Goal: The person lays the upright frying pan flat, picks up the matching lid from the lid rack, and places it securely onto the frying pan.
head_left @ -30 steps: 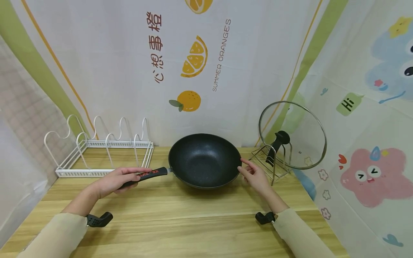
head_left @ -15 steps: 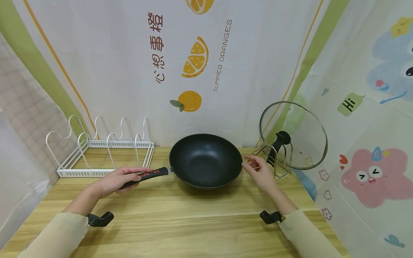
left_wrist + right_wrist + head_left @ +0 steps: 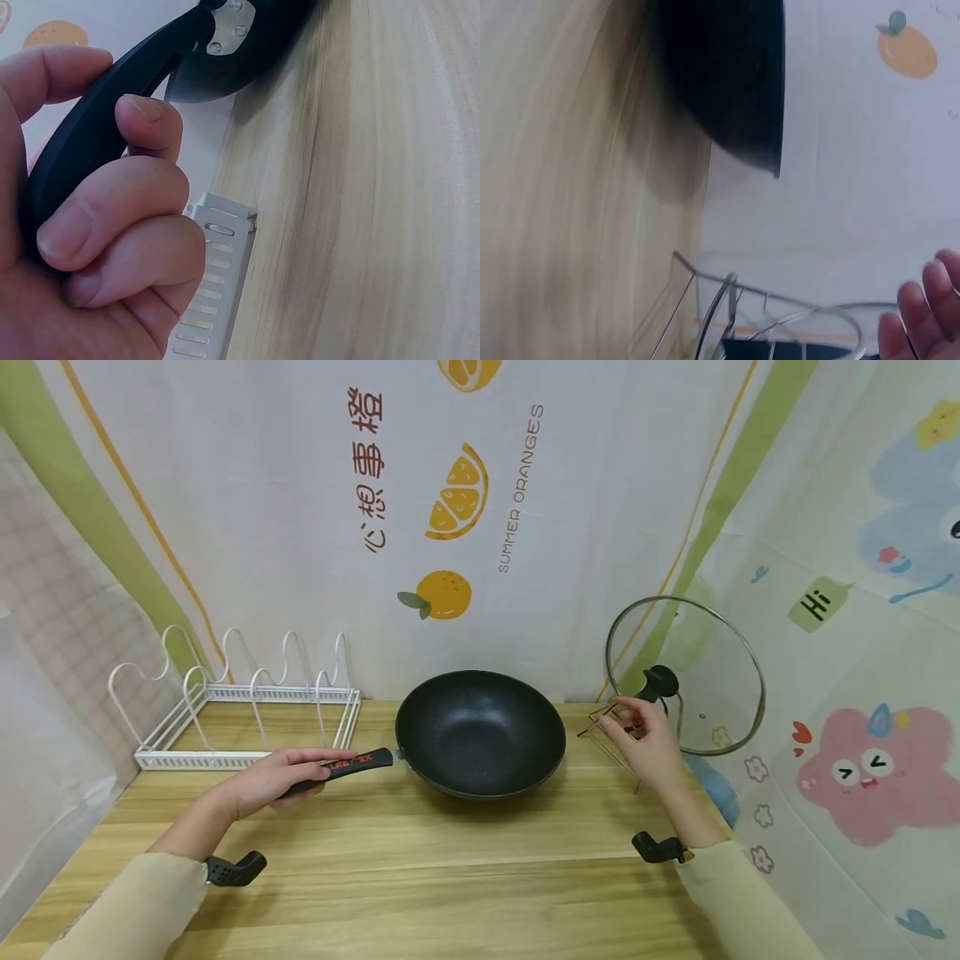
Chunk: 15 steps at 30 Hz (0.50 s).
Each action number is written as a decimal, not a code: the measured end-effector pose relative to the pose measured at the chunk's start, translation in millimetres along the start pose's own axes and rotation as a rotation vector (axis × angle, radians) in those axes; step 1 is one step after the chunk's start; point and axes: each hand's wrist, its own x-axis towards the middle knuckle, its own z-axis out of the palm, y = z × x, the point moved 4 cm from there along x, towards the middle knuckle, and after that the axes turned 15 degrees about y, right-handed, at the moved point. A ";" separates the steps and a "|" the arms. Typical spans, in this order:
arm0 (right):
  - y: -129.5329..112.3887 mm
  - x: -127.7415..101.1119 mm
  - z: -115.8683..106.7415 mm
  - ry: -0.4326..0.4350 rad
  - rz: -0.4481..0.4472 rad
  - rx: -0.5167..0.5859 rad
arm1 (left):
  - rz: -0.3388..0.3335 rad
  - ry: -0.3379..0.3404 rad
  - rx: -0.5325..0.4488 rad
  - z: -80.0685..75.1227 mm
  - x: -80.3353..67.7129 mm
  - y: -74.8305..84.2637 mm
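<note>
A black wok (image 3: 480,735) stands on the wooden table, its long handle (image 3: 371,761) pointing left. My left hand (image 3: 273,781) grips that handle, with the fingers (image 3: 112,217) curled round it in the left wrist view. At the right, a glass lid (image 3: 708,647) with a metal rim leans upright in a wire stand (image 3: 618,753). My right hand (image 3: 647,739) is in front of the stand, fingers slightly bent, overlapping the lower part of the lid's black handle (image 3: 662,681). Its fingers (image 3: 934,300) show at the corner of the right wrist view, with the stand beside them.
A white rack (image 3: 247,760) with several wire dividers stands at the back left, behind my left hand. A printed curtain (image 3: 465,510) hangs right behind the wok, and another printed cloth (image 3: 840,652) borders the right side. The bare table (image 3: 450,885) stretches in front.
My right hand has left the wok's right rim and moved right, to the front of the lid and its stand. The left hand keeps its grip on the handle; the wok stays put.
</note>
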 end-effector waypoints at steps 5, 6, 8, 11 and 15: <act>17.0 3.7 -10.5 0.101 0.024 -0.028 | -0.002 0.001 0.001 -0.1 0.8 0.6; 20.3 4.4 -12.1 0.123 0.027 -0.029 | -0.002 0.002 0.000 -0.2 0.9 0.8; 26.3 5.3 -15.0 0.162 0.040 -0.029 | -0.001 0.003 -0.001 -0.5 1.1 1.0; 33.8 6.9 -18.3 0.199 0.067 -0.031 | -0.005 0.006 -0.002 -0.5 0.9 1.1; 43.3 9.8 -20.1 0.195 0.126 -0.027 | -0.008 0.004 -0.001 0.1 0.0 1.0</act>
